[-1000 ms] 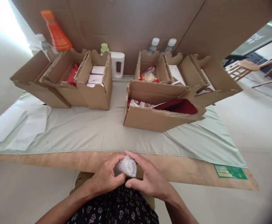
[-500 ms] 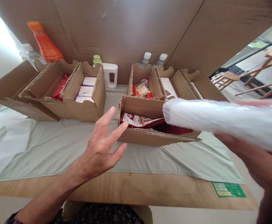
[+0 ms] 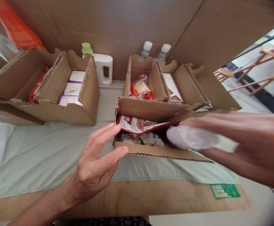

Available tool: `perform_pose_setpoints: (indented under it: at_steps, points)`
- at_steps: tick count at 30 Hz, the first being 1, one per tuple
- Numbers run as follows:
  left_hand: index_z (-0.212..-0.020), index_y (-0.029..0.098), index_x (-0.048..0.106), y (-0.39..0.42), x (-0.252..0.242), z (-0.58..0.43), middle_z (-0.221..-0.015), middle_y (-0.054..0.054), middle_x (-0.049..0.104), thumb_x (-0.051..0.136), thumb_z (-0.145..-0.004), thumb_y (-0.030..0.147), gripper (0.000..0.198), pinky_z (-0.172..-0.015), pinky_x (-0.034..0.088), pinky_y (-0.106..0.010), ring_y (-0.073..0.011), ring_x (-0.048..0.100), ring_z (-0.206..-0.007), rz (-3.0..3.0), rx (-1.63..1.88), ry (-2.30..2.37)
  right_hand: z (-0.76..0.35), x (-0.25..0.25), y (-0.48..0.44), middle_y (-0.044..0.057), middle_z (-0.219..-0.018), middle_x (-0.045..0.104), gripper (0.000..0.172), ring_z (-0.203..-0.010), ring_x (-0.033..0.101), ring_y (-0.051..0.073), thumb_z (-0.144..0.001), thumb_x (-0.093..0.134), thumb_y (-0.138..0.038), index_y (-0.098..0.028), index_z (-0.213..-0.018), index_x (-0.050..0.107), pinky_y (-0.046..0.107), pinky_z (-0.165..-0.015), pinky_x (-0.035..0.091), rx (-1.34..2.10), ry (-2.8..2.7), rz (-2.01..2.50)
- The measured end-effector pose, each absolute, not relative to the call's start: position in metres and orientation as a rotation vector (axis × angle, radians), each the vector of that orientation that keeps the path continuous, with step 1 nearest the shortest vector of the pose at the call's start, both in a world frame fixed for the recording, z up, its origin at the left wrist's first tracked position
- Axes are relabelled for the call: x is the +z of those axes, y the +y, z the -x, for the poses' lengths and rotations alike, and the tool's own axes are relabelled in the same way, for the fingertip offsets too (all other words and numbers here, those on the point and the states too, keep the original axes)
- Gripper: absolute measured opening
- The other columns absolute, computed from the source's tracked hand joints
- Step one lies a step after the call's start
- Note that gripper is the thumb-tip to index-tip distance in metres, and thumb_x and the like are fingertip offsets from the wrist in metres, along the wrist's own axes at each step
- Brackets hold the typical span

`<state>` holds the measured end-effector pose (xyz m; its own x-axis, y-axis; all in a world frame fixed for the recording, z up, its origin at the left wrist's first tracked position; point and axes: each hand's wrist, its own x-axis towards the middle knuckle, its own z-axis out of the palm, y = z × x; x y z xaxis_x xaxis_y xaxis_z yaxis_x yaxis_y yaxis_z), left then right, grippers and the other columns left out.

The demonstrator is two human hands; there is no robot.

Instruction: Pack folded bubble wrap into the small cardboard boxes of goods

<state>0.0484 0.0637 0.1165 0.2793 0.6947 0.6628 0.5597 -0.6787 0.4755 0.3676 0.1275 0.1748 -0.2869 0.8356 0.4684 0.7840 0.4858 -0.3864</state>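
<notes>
A front cardboard box (image 3: 151, 108) holds a red-and-white food packet (image 3: 137, 124) and other printed packets (image 3: 148, 138). My left hand (image 3: 96, 157) is at the box's left end, fingers stretched out and thumb apart, tips at the rim; whether they press on it I cannot tell. My right hand (image 3: 242, 147), blurred, grips a whitish roll wrapped in clear plastic (image 3: 190, 138) over the right part of the box. One end of the roll dips between the box walls beside the packets. My palm and fingers hide the rest of it.
Behind stand more cardboard boxes, with white-and-purple packs (image 3: 72, 88), a red-and-yellow food bag (image 3: 140, 86) and a white slotted piece (image 3: 172, 88). At the back are a white jug (image 3: 104, 69), clear bottles (image 3: 147, 50) and an orange bottle (image 3: 19, 28). A green card (image 3: 225, 191) lies front right.
My right hand has brought the wrapped roll left and down, tilting its end into the front box. My left hand has moved slightly down to the box's left end. The view has shifted.
</notes>
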Motion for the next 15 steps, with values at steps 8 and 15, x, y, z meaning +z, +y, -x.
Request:
perform_pose_setpoints:
  at_steps: [8, 15]
  points:
    - [-0.122, 0.030, 0.067, 0.059, 0.116, -0.050, -0.157, -0.008, 0.055, 0.060, -0.092, 0.001, 0.042, -0.112, 0.054, -0.055, -0.0289, 0.055, -0.142, -2.370, 1.365, 1.215, -0.320, 0.165, 0.153, 0.003, -0.096, 0.079, 0.030, -0.079, 0.073, 0.023, -0.089, 0.071, -0.038, -0.029, -0.117, 0.075, 0.032, -0.069, 0.054, 0.541, -2.637, 1.131]
    - [-0.116, 0.023, 0.069, 0.062, 0.115, -0.052, -0.150, -0.011, 0.060, 0.059, -0.091, -0.001, 0.036, -0.113, 0.053, -0.050, -0.0287, 0.057, -0.140, -2.363, 1.428, 1.165, -0.326, 0.173, 0.157, 0.003, -0.116, 0.080, 0.035, -0.098, 0.076, 0.023, -0.097, 0.053, -0.028, -0.026, -0.124, 0.075, 0.034, -0.086, 0.059, 0.844, -2.803, 1.121]
